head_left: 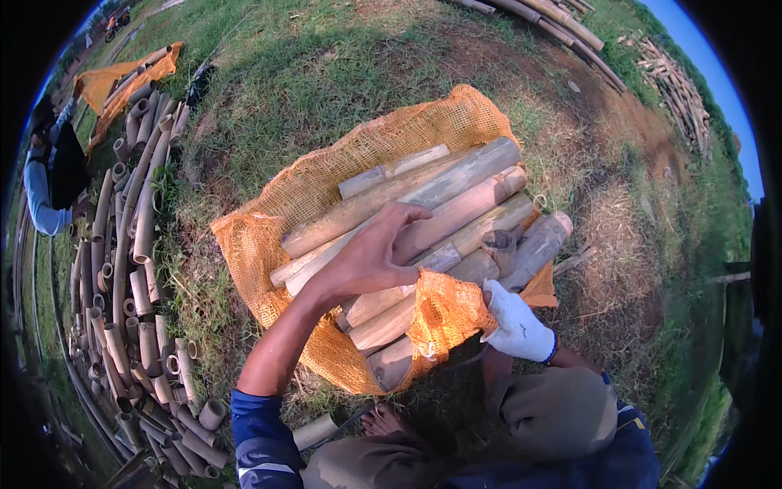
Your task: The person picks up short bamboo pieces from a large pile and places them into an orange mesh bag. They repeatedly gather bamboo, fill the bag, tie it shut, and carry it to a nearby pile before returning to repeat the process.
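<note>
An orange mesh sack (318, 167) lies spread on the grass in front of me, with several cut bamboo pieces (464, 175) side by side on it. My left hand (375, 253), bare, is over the middle of the bamboo. Its thumb and fingers are apart in a curve, with nothing visible between them; whether it touches the pieces I cannot tell. My right hand (520, 322), in a white glove, is closed on a gathered fold of the sack at the near right. That fold covers the ends of some pieces.
A long heap of bamboo pieces (147, 326) runs along the left, where another person (53, 175) bends over it. A second orange mesh sack (102, 85) lies at the far left. More bamboo (562, 28) lies at the back right, near a pile of split pieces (676, 90).
</note>
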Available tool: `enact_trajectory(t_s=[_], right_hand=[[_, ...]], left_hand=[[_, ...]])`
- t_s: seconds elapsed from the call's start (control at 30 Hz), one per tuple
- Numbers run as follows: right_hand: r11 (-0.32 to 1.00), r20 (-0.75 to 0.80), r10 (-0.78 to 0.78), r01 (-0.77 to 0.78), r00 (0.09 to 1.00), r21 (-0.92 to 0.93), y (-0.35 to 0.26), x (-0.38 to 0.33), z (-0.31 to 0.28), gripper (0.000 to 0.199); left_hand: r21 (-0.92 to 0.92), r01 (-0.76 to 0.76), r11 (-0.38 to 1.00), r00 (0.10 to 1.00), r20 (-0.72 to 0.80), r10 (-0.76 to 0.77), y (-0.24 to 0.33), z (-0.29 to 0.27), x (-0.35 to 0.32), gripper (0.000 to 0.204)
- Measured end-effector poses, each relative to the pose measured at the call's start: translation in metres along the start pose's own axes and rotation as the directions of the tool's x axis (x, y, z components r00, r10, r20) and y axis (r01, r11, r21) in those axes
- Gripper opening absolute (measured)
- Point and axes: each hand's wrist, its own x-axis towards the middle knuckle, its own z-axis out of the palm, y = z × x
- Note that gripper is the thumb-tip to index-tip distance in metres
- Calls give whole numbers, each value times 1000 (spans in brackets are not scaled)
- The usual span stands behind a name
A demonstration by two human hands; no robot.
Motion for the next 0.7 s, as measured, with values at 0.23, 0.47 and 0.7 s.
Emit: enact_trajectory(t_s=[0.23, 0.47, 0.7], right_hand=[[941, 156, -136, 177, 978, -290, 4, 13, -13, 62], [877, 99, -204, 227, 974, -423, 16, 23, -17, 51], [848, 122, -175, 213, 977, -486, 10, 72, -21, 50]], left_hand=[[585, 416, 697, 842, -538, -51, -206, -110, 125, 89], [505, 295, 811, 949, -257, -185, -162, -60, 119, 46], [235, 184, 954, 941, -324, -102, -53, -32, 59, 27]])
